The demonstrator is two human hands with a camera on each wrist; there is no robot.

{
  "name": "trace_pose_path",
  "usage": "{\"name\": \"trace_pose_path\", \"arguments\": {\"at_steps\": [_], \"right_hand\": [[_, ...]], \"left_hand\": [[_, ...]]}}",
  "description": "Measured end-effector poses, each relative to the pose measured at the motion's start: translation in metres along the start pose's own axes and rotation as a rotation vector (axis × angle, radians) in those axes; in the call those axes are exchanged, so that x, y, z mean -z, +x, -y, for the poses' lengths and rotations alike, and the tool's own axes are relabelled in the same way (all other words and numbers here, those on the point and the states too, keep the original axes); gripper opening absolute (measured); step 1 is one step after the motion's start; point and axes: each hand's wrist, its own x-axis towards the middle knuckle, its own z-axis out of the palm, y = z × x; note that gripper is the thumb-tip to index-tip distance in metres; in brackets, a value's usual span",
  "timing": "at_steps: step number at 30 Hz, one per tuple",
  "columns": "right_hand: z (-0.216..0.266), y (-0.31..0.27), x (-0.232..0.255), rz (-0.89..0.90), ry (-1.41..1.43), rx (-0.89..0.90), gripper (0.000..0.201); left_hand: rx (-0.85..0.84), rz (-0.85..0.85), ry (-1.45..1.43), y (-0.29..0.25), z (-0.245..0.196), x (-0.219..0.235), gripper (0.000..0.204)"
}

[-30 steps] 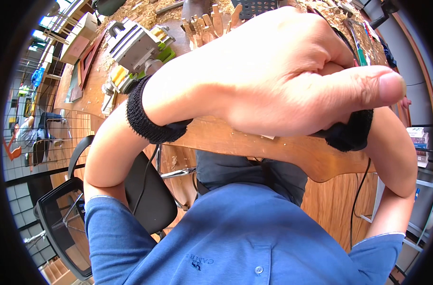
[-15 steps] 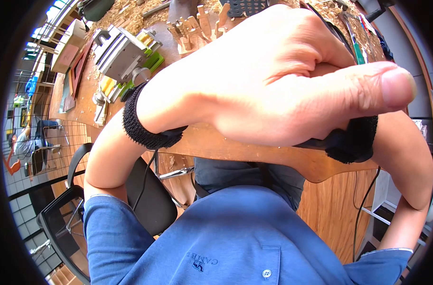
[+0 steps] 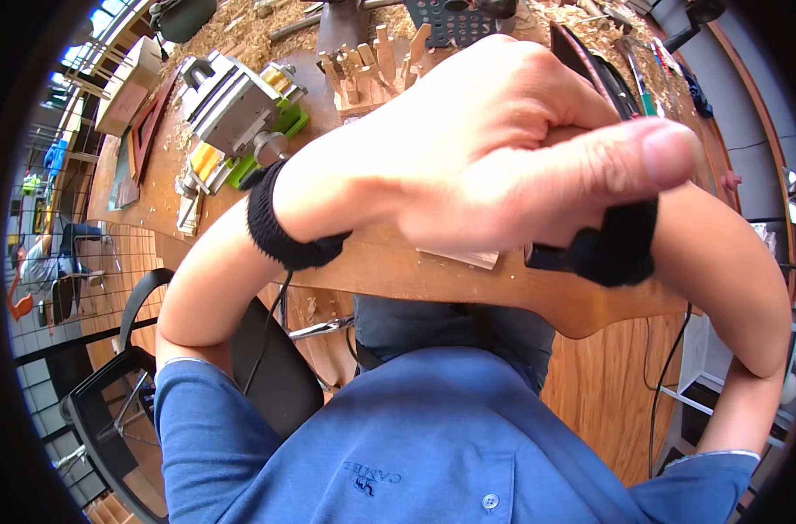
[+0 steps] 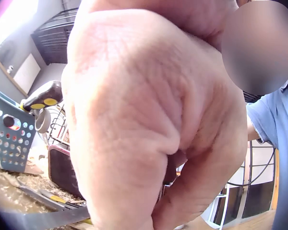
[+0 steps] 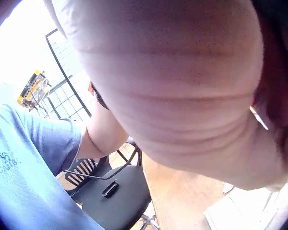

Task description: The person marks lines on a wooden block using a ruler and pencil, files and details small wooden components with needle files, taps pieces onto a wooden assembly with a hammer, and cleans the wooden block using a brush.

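Large in the head view, the left hand (image 3: 494, 166) is raised over the bench, its fingers bent and thumb pointing right. The left wrist view shows this hand (image 4: 129, 105) very close, with a dark gap between skin folds; whether it grips anything cannot be told. Behind it in the head view, the right wrist's black band (image 3: 620, 249) shows, while the right hand is hidden there. In the right wrist view creased skin of the right hand (image 5: 177, 91) fills the top; its fingers are unclear. A pale wood piece (image 3: 472, 258) lies below the hands.
The wooden bench (image 3: 398, 275) carries a grey vise (image 3: 232, 105) at left, a block of small wooden pieces (image 3: 363, 98) behind, a black perforated container (image 3: 450, 28) and shavings. A black chair (image 3: 284, 384) stands at the lower left.
Both hands have shifted slightly left in the head view and look a little smaller. The pale wood piece has come into sight below them, and the thumb stays pointing right.
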Motion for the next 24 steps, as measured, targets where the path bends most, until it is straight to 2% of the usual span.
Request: {"name": "trace_pose_path", "arguments": {"at_steps": [1, 2, 3, 4, 6, 7, 8, 10, 12, 14, 16, 18, 19, 20, 22, 24], "right_hand": [[0.043, 0.085, 0.021, 0.0, -0.007, -0.007, 0.018], [0.07, 0.115, 0.027, -0.004, -0.02, -0.011, 0.018], [0.084, 0.137, 0.036, -0.008, -0.033, -0.012, 0.018], [0.073, 0.131, 0.045, -0.011, -0.039, -0.013, 0.018], [0.088, 0.136, 0.048, -0.02, -0.054, -0.011, 0.018], [0.093, 0.143, 0.048, 0.032, -0.214, -0.044, 0.021], [0.096, 0.141, 0.046, 0.021, -0.282, -0.131, 0.019], [0.083, 0.122, 0.036, -0.156, -0.234, -0.054, 0.017], [0.065, 0.109, 0.022, -0.303, -0.308, 0.035, 0.011], [0.053, 0.094, 0.014, -0.472, -0.106, 0.072, 0.008], [0.045, 0.084, 0.006, -0.588, -0.003, 0.092, 0.007], [0.044, 0.076, -0.002, -0.667, 0.289, 0.016, 0.006], [0.041, 0.075, -0.008, -0.728, 0.33, 0.021, 0.007], [0.044, 0.071, -0.009, -0.777, 0.37, -0.003, 0.008], [0.039, 0.075, -0.017, -0.899, 0.464, 0.042, 0.006], [0.042, 0.072, -0.011, -0.931, 0.49, 0.036, 0.008]], "left_hand": [[0.008, 0.028, 0.03, 0.001, 0.0, 0.0, 0.071], [0.012, 0.054, 0.068, 0.002, 0.002, 0.0, 0.079], [-0.152, -0.059, 0.173, 0.007, 0.018, -0.003, 0.082], [-0.311, -0.226, 0.154, 0.014, 0.029, -0.01, 0.079], [-0.544, -0.325, 0.186, 0.018, 0.034, -0.007, 0.072], [-0.538, -0.365, 0.237, 0.011, 0.034, 0.0, 0.063], [-0.479, -0.466, 0.205, 0.003, 0.038, 0.001, 0.051], [-0.119, -0.53, 0.233, -0.022, 0.043, 0.003, 0.041], [-0.082, -0.685, 0.182, -0.03, 0.068, -0.004, 0.017], [0.051, -0.702, 0.404, -0.047, 0.079, -0.01, 0.013], [0.106, -0.691, 0.287, -0.059, 0.087, -0.019, 0.017], [0.139, -0.667, -0.004, -0.061, 0.089, -0.025, 0.023], [0.189, -0.545, -0.182, -0.065, 0.086, -0.02, 0.033], [0.191, -0.451, -0.231, -0.065, 0.088, -0.014, 0.037], [0.262, -0.488, -0.466, -0.055, 0.066, -0.015, 0.038], [0.244, -0.508, -0.509, -0.048, 0.058, -0.008, 0.037]]}}
